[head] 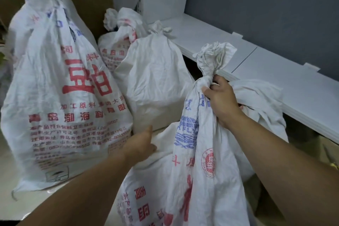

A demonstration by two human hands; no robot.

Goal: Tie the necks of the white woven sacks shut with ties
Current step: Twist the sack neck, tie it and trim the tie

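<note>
Grey wall [266, 5], white panels [211, 29] at back. Front sack [207, 170] on floor, near edge. R hand [222, 101] grips its bunched neck [204, 81]; L hand [141, 143] loose on body, holding nothing. No tie seen, so prob. pre-tie. Next: wrap a tie under the bunch.

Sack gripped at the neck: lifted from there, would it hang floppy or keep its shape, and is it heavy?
Likely floppy: the sack is creased and slack below the right hand. Probably light for its size, since its upper part looks thin and unfilled. The bunched neck should give a firm grip.
</note>
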